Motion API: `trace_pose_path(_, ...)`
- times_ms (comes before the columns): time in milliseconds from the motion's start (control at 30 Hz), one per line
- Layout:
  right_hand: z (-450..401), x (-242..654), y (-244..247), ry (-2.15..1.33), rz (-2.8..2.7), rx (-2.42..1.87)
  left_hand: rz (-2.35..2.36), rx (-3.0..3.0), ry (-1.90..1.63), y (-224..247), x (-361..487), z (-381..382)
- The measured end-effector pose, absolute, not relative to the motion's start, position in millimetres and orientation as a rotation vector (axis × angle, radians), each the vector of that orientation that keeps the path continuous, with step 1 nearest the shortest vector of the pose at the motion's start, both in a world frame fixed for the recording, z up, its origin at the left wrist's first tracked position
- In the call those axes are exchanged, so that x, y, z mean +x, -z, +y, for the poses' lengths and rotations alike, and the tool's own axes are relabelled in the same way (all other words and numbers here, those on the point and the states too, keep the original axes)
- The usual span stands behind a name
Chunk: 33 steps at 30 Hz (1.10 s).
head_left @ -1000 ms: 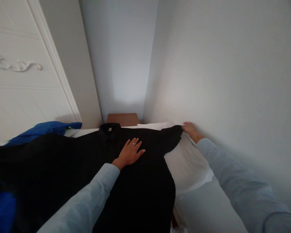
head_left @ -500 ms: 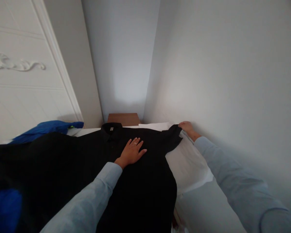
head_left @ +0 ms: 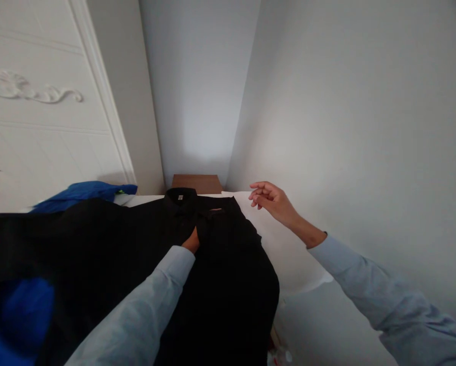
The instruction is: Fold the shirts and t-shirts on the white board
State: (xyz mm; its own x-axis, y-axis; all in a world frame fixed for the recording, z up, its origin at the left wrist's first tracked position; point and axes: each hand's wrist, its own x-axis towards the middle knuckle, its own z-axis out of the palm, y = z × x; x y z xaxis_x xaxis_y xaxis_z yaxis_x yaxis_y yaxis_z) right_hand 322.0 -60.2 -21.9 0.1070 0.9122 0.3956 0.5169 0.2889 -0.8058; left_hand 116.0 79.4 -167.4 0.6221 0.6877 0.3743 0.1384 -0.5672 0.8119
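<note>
The black sleeve [head_left: 216,223] had flopped over the left hand [head_left: 192,241], hiding its grip; tugging by the open right hand [head_left: 277,204] could wrinkle it.

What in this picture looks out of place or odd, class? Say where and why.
The black collared shirt looks uneven: its sleeve nearer the wall is folded inward, and the cloth covers most of the left hand. Beyond the shirt, a blue garment looks bunched up. No spill or damage is visible.

Pale grey walls [head_left: 346,101] meeting in corner; white panelled cabinet [head_left: 41,66], scroll ornament; brown wooden furniture [head_left: 196,181] behind.
</note>
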Motion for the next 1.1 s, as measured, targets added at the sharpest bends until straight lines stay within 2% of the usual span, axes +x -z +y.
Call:
trace_pose_path(233,-94,307,75,-0.433,-2.389,-1.569,0.573,1.227,-1.048,154,118,93)
trace_pose_path(367,-104,301,91,-0.383,-2.508,-1.55,0.607,1.047,-1.129,141,110,99)
trace_pose_path(467,-102,308,89,-0.399,-2.48,-1.565,0.646,1.302,-1.212,132,100,97)
trace_pose_path(567,-88,314,83,-0.397,-2.395,-1.603,0.763,1.88,-1.285,124,94,87)
trace_pose_path(733,-34,315,87,-0.155,-2.188,-1.653,0.758,2.593,-0.923,122,96,70)
trace_pose_path(900,24,321,118,-0.047,-2.258,-1.847,0.708,2.772,-0.414,142,98,64)
trace_pose_path(1100,46,343,145,-0.149,-2.221,-2.156,0.848,2.812,-0.296,149,98,58)
